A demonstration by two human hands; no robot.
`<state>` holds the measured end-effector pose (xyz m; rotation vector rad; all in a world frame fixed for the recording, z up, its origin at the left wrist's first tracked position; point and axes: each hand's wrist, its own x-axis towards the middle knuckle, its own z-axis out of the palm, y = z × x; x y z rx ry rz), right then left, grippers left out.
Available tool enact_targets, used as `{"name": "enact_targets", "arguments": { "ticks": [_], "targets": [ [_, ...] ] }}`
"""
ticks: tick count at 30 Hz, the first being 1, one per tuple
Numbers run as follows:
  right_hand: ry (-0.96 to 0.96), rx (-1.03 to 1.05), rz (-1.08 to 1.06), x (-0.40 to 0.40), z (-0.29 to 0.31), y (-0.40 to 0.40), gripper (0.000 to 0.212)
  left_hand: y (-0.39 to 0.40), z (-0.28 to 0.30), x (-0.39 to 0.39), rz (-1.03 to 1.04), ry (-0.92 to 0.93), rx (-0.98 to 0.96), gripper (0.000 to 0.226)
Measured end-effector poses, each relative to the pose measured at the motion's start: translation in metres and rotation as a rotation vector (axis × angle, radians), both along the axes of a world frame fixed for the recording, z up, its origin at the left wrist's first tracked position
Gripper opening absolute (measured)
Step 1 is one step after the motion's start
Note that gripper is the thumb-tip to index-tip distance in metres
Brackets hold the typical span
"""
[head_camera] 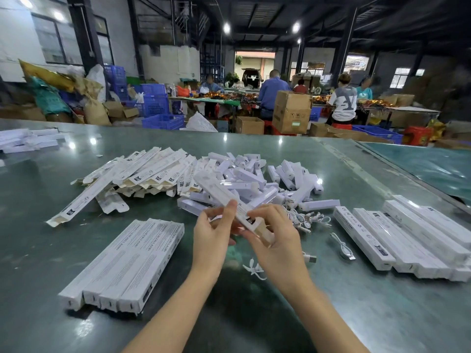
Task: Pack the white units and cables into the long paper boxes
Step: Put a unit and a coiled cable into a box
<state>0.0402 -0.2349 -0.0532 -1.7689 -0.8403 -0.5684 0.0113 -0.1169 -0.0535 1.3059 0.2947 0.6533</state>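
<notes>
At a green bench (76, 250) on a packing floor, a worker's left hand (212, 231) and right hand (276, 240) together hold one long paper box (229, 200) just above the surface, its open near end turned toward the wearer, apparently so the end flap can be worked; the left hand's fingers curl round the box at mid-length to steady it while the right grips the near end, thumb on top. Loose white cables (342, 247) lie close by on the right, within easy reach for the next fill, and another cable (253, 270) sits beneath the right wrist. Four closed boxes (122, 268) are ranged side by side at near left, and a second row of finished boxes (407, 240) is laid out at right, seemingly sorted clear of the work area. Farther back, a heap of white units (254, 177) lies in the middle of the bench, touching a pile of empty flat boxes (142, 171) to its left, both stocks placed straight ahead of the packer. Beyond the bench edge, other workers (344, 100) sit at tables among cartons (291, 112) and blue crates (163, 121)
</notes>
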Motion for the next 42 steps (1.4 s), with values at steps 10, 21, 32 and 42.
{"name": "enact_targets", "arguments": {
  "ticks": [10,21,32,42],
  "targets": [
    [0.150,-0.614,-0.190,0.002,-0.026,0.008,0.042,0.033,0.007,0.001,0.418,-0.199,-0.147,0.028],
    [0.128,-0.714,-0.222,0.006,-0.034,0.018,0.045,0.032,0.004,0.003,0.425,-0.163,-0.171,0.028],
    [0.259,0.209,-0.265,0.009,-0.006,-0.008,0.021,0.035,0.003,0.007,0.365,-0.167,-0.263,0.030],
    [0.539,0.614,-0.026,0.012,0.007,-0.017,0.034,0.031,-0.001,0.008,0.165,-0.096,-0.274,0.042]
  ]
}}
